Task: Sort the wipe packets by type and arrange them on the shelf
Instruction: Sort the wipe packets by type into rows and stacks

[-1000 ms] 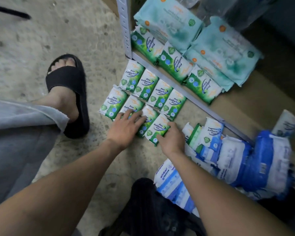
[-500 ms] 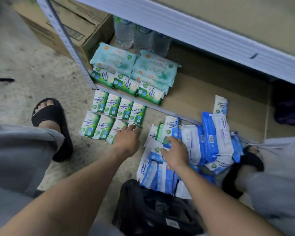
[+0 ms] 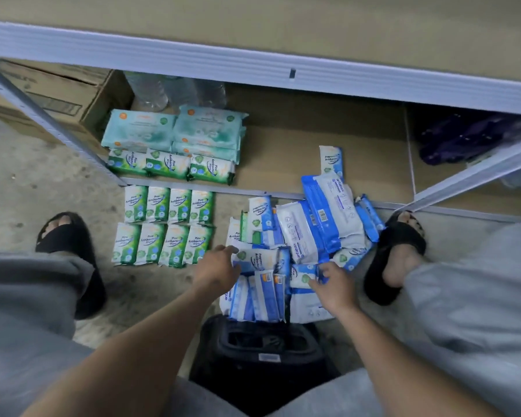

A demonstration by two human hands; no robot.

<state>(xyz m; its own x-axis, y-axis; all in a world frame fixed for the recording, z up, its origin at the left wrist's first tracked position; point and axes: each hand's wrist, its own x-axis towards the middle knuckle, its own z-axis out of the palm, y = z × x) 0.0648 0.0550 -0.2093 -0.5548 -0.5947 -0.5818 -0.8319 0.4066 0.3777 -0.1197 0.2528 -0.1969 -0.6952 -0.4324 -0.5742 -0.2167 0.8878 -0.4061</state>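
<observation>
Several small green pine wipe packets (image 3: 166, 225) lie in two neat rows on the floor. On the bottom shelf (image 3: 283, 164) lie larger green packets (image 3: 169, 167) and pale teal packs (image 3: 175, 130) behind them. A loose heap of blue-and-white packets (image 3: 310, 230) spills over the shelf's front edge onto the floor. My left hand (image 3: 218, 270) grips a small blue-and-white packet (image 3: 259, 258) at the heap's near left. My right hand (image 3: 333, 285) pinches another small blue-and-white packet (image 3: 303, 278) at the heap's near side.
My two feet in black sandals (image 3: 69, 236) (image 3: 399, 245) flank the packets. A black bag (image 3: 262, 356) sits open between my knees. A cardboard box (image 3: 57, 94) and clear bottles (image 3: 175, 91) stand at the shelf's left. A lone blue packet (image 3: 331, 161) lies on the shelf. The upper shelf beam (image 3: 253, 70) overhangs.
My hands left the green rows and moved right to the blue-and-white heap, each taking hold of a small packet. The view has pulled back and tilted up.
</observation>
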